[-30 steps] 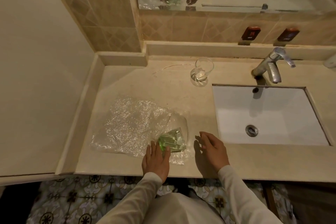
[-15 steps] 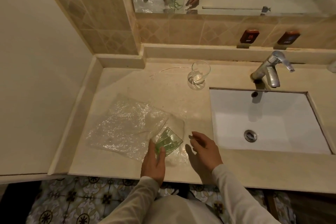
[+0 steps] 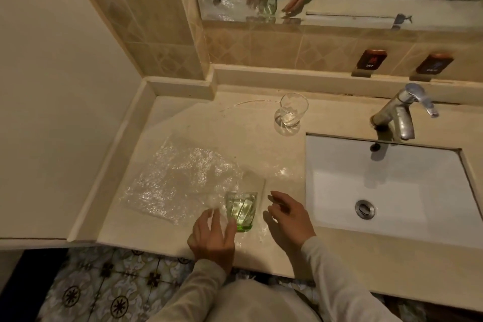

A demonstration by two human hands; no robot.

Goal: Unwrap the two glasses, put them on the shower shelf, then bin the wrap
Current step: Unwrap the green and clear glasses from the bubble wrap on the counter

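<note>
The countertop (image 3: 251, 138) carries crinkled bubble wrap (image 3: 180, 180), slippery footing near the edge. On it the green glass (image 3: 241, 210) stands upright; a nudge could topple it. Left hand (image 3: 213, 240) fingers spread, touching it; right hand (image 3: 290, 217) loosely open beside. 1 clear glass (image 3: 291, 114) waits apart.

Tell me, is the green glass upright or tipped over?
Upright: the green glass stands on its base on the wrap, its rim facing up.
</note>
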